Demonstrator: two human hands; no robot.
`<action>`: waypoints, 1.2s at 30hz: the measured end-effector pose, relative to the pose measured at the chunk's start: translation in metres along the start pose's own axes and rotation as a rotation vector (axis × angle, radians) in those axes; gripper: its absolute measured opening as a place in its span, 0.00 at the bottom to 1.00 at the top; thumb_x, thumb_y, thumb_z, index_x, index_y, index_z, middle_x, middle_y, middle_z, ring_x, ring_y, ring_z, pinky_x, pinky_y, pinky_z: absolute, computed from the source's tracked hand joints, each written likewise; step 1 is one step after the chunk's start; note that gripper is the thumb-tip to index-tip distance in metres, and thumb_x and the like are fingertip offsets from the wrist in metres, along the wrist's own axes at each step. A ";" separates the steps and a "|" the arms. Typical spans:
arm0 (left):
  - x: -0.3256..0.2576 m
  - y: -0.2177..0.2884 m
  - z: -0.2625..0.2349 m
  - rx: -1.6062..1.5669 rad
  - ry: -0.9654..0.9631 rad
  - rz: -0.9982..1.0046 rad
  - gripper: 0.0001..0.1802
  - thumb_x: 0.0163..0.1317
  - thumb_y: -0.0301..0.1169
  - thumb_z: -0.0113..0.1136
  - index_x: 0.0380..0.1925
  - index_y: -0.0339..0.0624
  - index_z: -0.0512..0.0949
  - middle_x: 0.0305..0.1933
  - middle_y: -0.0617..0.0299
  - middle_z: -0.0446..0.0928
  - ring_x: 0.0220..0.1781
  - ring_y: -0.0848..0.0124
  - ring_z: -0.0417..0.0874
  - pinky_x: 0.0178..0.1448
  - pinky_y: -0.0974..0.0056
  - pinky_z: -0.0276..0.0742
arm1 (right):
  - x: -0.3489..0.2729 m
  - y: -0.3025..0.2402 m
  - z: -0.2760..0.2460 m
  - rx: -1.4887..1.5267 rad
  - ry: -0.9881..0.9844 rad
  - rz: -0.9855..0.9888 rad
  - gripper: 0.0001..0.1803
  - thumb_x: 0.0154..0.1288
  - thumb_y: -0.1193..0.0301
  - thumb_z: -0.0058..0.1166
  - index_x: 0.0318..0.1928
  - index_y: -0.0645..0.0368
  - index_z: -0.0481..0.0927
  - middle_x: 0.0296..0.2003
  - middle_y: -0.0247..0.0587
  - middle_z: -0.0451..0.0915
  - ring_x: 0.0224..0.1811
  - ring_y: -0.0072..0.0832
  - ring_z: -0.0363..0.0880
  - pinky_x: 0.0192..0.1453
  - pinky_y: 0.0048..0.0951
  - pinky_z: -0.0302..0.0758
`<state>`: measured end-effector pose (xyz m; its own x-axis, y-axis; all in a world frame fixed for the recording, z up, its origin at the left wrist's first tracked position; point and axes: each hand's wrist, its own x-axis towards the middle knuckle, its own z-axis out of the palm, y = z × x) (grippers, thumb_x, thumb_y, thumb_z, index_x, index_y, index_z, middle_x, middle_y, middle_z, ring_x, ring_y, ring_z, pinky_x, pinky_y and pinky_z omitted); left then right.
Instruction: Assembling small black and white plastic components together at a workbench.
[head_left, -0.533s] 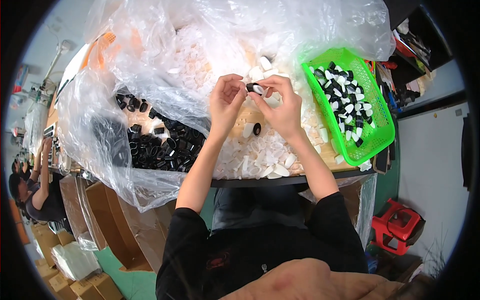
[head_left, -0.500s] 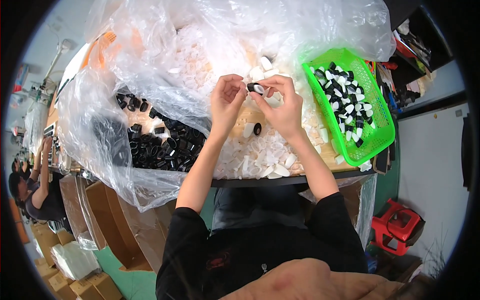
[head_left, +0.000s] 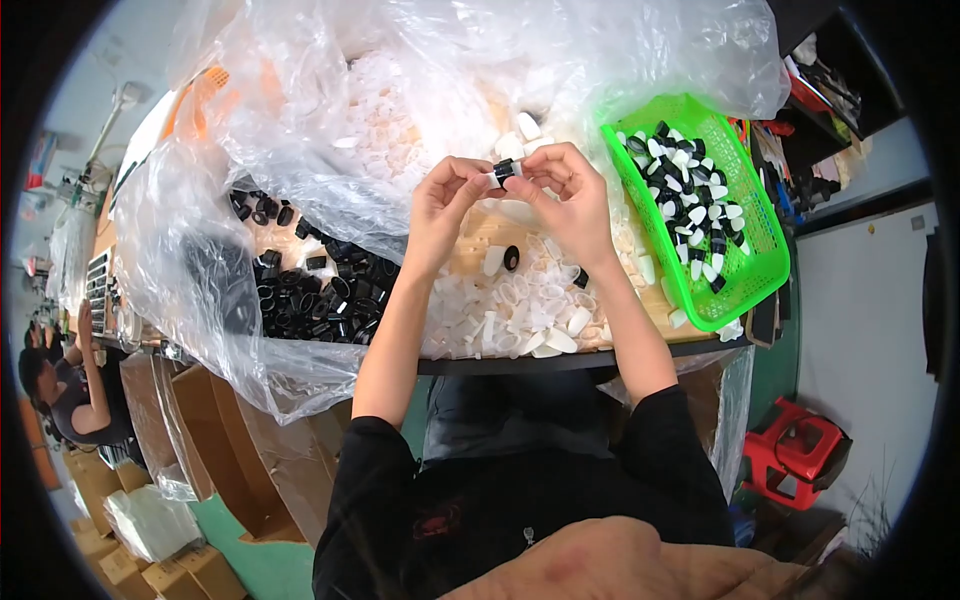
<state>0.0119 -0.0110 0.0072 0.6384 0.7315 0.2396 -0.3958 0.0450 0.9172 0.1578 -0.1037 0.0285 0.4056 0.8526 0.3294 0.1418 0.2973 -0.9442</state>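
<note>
My left hand [head_left: 440, 208] and my right hand [head_left: 568, 205] meet over the table, each pinching one side of a small black-and-white plastic piece [head_left: 506, 171]. Its black ring shows between the fingertips, with white or clear material at both sides; fingers partly cover it. Below my hands lie a white rounded plug [head_left: 494, 261] and a black ring [head_left: 511, 258], side by side. Clear oval rings and white plugs spread in a pile [head_left: 515, 305] between my forearms. A heap of black rings [head_left: 325, 295] lies left of my left forearm.
A green basket [head_left: 742, 278] of black-and-white pieces stands at the right. Clear plastic sheeting [head_left: 290, 140] covers the back and left of the table. More clear parts [head_left: 385, 105] lie farther back. Cardboard boxes [head_left: 215, 440] stand below left, a red stool [head_left: 795, 450] below right. Another person [head_left: 85, 400] works at far left.
My left fingers have closed on the piece, which my right hand alone held before. The piece has turned, and both hands have shifted slightly left. A black piece now shows beside my right forearm.
</note>
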 end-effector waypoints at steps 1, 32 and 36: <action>0.000 -0.001 -0.001 -0.052 0.005 0.006 0.03 0.67 0.22 0.56 0.34 0.34 0.73 0.46 0.54 0.78 0.45 0.71 0.81 0.54 0.64 0.79 | 0.001 0.000 -0.001 0.099 -0.017 0.033 0.14 0.58 0.80 0.65 0.42 0.63 0.73 0.39 0.39 0.82 0.41 0.20 0.81 0.47 0.21 0.77; -0.002 0.005 0.007 -0.010 0.019 -0.010 0.06 0.66 0.24 0.58 0.30 0.35 0.75 0.44 0.52 0.81 0.44 0.68 0.84 0.54 0.63 0.79 | 0.003 0.009 -0.006 0.308 0.028 0.300 0.13 0.63 0.70 0.63 0.42 0.68 0.82 0.35 0.41 0.84 0.37 0.22 0.82 0.44 0.21 0.77; -0.002 0.006 0.002 0.015 0.019 -0.073 0.05 0.68 0.25 0.56 0.38 0.33 0.77 0.43 0.53 0.81 0.45 0.68 0.84 0.55 0.63 0.79 | 0.003 0.007 -0.007 0.309 0.024 0.299 0.11 0.64 0.72 0.62 0.42 0.67 0.83 0.36 0.40 0.84 0.38 0.21 0.81 0.46 0.22 0.76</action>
<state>0.0092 -0.0137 0.0123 0.6525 0.7394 0.1657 -0.3387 0.0890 0.9367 0.1664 -0.1017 0.0229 0.4089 0.9118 0.0373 -0.2613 0.1562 -0.9525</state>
